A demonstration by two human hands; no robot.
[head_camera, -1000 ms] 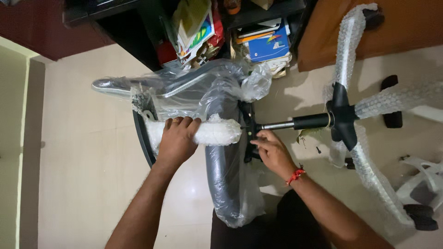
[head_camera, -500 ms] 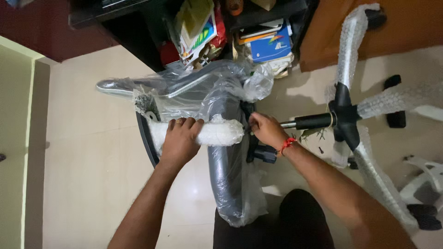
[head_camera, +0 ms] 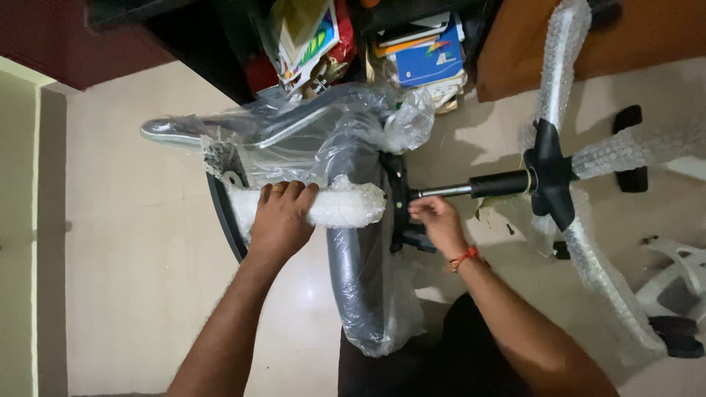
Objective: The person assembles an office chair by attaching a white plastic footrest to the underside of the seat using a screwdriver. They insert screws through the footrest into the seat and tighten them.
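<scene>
Mid-floor, a plastic-wrapped chair seat [head_camera: 353,242] lies on its side, star base [head_camera: 551,176] w/ gas cylinder [head_camera: 471,187] beside it. Left hand [head_camera: 279,220], fingers curled over a foam-wrapped armrest [head_camera: 338,209], steadies it; right hand [head_camera: 439,220] fingers pinch at the black mechanism plate [head_camera: 399,198]. Step judged: fitting mechanism; next needs firm alignment.

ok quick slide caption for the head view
Left hand grips a foam-wrapped chair part while the right hand touches the black bracket beside the wheeled base.

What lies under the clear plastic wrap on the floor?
Under the clear plastic wrap show a grey chair seat and a foam-wrapped armrest, gripped by the left hand. Glare hides finer parts.
</scene>
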